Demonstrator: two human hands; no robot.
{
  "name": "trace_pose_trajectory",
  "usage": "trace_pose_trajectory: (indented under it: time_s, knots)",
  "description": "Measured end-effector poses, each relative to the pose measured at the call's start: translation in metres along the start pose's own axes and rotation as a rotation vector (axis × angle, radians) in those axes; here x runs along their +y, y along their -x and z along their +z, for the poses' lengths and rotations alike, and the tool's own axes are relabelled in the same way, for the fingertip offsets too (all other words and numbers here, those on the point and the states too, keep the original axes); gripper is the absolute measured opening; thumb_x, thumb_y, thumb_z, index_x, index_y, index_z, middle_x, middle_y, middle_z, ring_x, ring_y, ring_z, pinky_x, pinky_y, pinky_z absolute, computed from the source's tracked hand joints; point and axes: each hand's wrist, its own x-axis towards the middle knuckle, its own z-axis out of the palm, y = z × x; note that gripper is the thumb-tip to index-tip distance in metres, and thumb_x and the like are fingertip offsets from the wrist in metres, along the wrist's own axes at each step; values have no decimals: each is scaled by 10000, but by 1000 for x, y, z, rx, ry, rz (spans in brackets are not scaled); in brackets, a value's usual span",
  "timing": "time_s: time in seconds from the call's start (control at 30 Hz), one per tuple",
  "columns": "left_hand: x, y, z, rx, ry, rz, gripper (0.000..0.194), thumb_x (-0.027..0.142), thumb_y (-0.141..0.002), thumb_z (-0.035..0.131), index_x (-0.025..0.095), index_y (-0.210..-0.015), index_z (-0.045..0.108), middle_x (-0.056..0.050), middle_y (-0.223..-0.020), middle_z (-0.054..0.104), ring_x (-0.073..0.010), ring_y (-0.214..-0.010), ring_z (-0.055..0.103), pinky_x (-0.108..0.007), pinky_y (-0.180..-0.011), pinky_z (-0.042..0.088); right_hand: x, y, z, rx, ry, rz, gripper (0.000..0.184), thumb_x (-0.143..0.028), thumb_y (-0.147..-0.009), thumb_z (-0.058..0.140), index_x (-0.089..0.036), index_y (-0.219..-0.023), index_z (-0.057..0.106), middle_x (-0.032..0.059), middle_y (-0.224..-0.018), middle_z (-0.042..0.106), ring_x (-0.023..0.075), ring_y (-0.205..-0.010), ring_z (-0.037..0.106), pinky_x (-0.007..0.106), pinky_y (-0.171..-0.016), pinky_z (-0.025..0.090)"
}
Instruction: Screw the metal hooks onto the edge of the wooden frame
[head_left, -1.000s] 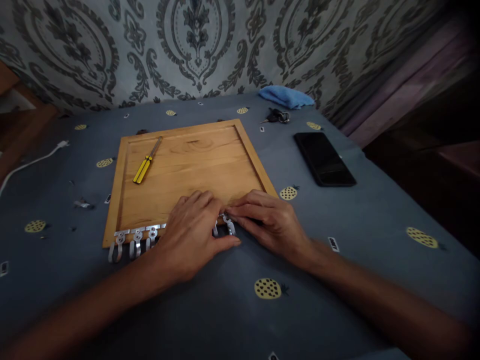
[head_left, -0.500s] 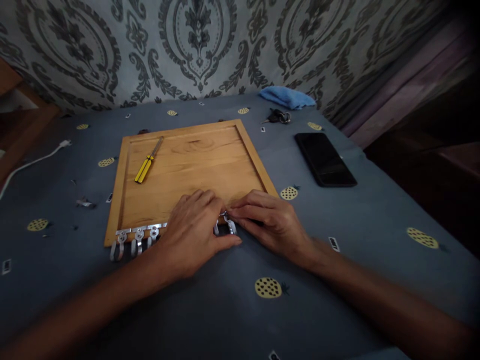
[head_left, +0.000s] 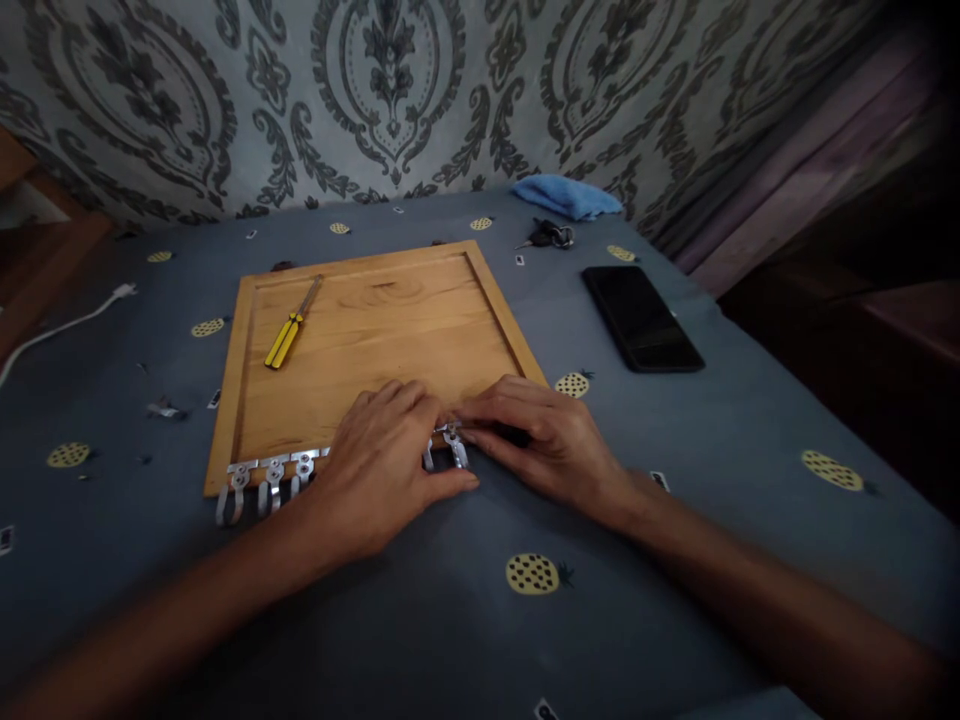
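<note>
A wooden board (head_left: 375, 345) with a raised rim lies on the cloth-covered table. Along its near edge runs a metal hook rail (head_left: 276, 470) with several silver hooks. My left hand (head_left: 386, 465) is laid over the middle of the rail, gripping it against the board, its thumb stretched toward the right-hand hooks. At the rail's right end, my right hand (head_left: 559, 445) pinches thumb and fingers together beside the last hook (head_left: 456, 447); whatever is in that pinch is too small to make out. A yellow-handled screwdriver (head_left: 289, 335) rests on the board's left part.
To the right lies a black phone (head_left: 643, 318). Keys (head_left: 551, 235) and a blue cloth (head_left: 568, 196) sit at the back, near the patterned wall. On the left are a white cable (head_left: 71, 328) and a small clear plastic scrap (head_left: 163, 408).
The view has shifted slightly. My right fingertips have moved a little at the rail's right end, while my left hand keeps its place on the rail.
</note>
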Motion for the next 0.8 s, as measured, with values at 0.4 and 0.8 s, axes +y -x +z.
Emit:
trace_pose_trajectory:
  time_s: [0.4,0.8]
  knots:
    - [-2,-1,1,6,-4,9,368,470,-748,779,182,-891,601,-28,-901,586,-236,-866,534,-380,-790,410,4,2,-7,-89,53,-172,161,-163,-970,549,-154,-1010,705,86,-951,719,188,-867,625,337,-727,561]
    - [-2,-1,1,-1,2,19,357,478,-759,769,185,-888,611,-24,-890,581,-230,-870,530,-375,-781,408,3,1,-9,-146,100,-188,185,-211,-985,541,-163,-1017,717,72,-995,729,185,-885,614,330,-752,560]
